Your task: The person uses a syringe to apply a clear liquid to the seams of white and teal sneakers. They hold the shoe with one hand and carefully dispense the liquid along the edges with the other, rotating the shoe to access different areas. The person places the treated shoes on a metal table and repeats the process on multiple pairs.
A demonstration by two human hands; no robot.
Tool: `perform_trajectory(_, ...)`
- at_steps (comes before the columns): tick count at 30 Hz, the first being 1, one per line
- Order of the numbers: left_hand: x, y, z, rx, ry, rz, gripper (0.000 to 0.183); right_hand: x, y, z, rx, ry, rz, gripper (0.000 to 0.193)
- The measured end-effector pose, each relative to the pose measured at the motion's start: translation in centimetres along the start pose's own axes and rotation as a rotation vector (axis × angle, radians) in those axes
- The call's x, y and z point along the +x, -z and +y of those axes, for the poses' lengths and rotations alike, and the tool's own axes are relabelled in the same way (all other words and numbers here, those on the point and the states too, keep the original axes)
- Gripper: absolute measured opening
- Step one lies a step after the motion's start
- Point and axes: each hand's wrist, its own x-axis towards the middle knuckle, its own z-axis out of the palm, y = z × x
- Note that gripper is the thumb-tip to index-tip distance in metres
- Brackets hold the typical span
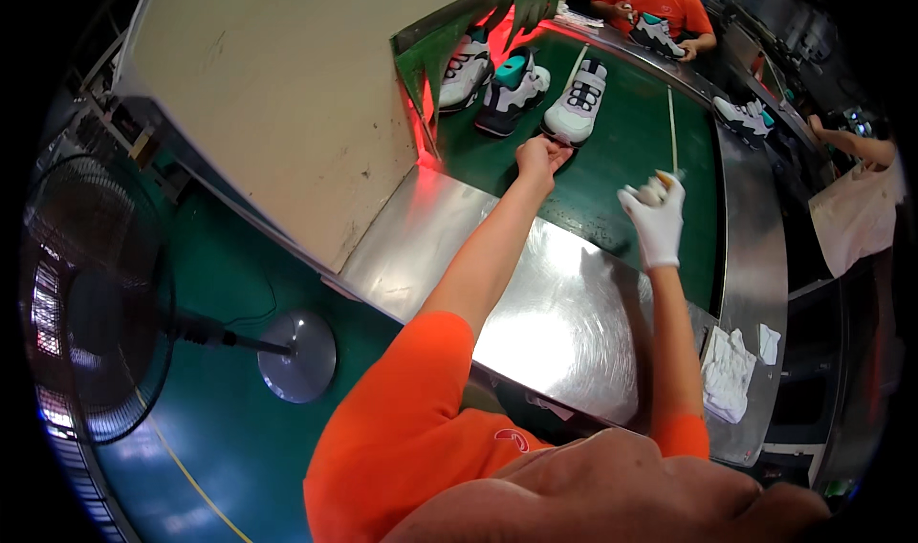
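A white sneaker (578, 111) with black straps and a dark sole rests on the green conveyor belt (612, 213), its toe towards me. At that toe, my bare left hand (541, 159) has its fingers closed on the sole's front edge. My right hand (658, 220), in a white glove, is raised over the belt to the right, apart from the sneaker. Its fingers are curled around a small object with a yellowish-brown end, too blurred to name. Left of the sneaker stand a white and black shoe with teal lining (516, 89) and another white shoe (466, 73).
Red light glows behind a green flap curtain (421, 70) on a beige machine housing (277, 84). A metal plate (545, 304) lies before me; white cloths (728, 376) rest on the right ledge. Across the belt, a person (660, 8) holds a shoe. A fan (100, 294) stands left.
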Motion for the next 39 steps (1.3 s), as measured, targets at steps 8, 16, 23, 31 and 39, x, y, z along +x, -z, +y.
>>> perform_trajectory(8,1.4,2.3,-1.3,0.989,-0.623,0.091,0.109,-16.1,11.9,-1.7,-0.375,0.048,0.087,0.057)
perform_trajectory(16,-0.8,0.3,-1.7,1.587,-0.44,0.106,0.105,-22.7,17.9,0.3,-0.788,-0.028,0.282,0.058)
perform_trajectory(23,-0.5,1.2,-1.2,1.597,-0.479,0.074,0.101,-21.4,17.6,0.1,-0.261,-0.244,0.444,0.06)
perform_trajectory(31,-0.2,1.2,-1.7,1.761,-0.462,0.073,0.111,-21.2,18.4,0.1,-0.179,-0.271,0.47,0.063)
perform_trajectory(39,-1.2,0.9,-1.3,1.762,-0.387,0.092,0.104,-21.7,19.5,1.6,-0.138,-0.168,0.375,0.055)
